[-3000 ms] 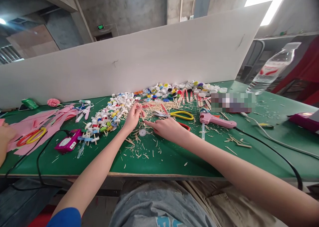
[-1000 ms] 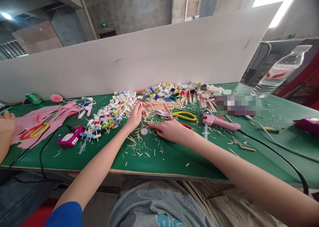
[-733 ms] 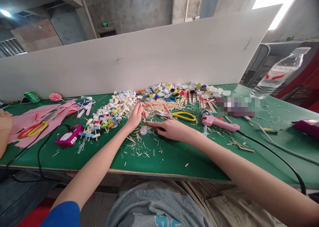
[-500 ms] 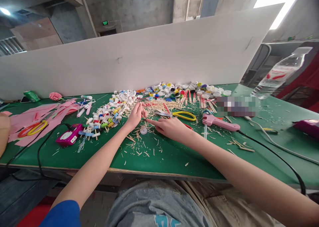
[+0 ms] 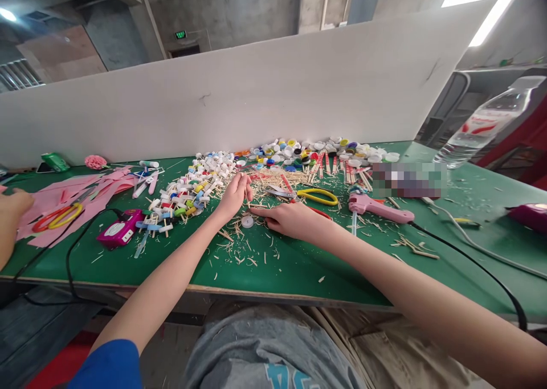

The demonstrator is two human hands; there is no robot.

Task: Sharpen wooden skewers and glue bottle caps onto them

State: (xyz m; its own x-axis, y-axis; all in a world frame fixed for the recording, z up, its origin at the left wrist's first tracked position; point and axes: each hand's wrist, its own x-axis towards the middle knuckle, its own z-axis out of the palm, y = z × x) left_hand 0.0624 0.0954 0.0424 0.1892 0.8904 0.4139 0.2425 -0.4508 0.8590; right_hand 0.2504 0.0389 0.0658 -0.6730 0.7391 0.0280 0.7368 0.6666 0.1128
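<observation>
A person's two bare hands meet over a green table (image 5: 294,269), close to a small white cap (image 5: 247,222), which serves here as the centre of the clock. The cap is round, pale and plain, lying flat among wood shavings (image 5: 252,261) that scatter toward six o'clock. Just above it, at twelve, a thin wooden stick (image 5: 249,204) shows its straw-coloured end, pointing down; the rest is hidden by fingers.

The left hand (image 5: 236,194), at eleven o'clock, has its fingers drawn together, pinched on that stick. The right hand (image 5: 287,218), at three, stretches its forefinger toward the stick's lower end, the other fingers curled; whether they grip anything I cannot tell.

Around ten o'clock spreads a heap of caps on sticks (image 5: 188,198), mostly white, with yellow, green, red and blue. Loose caps (image 5: 294,150) lie at one. Between two and three are open scissors (image 5: 317,196) with a yellow handle; farther out at three rests a pink glue gun (image 5: 380,208). At nine, near the far edge, is another person's hand (image 5: 12,209).
</observation>
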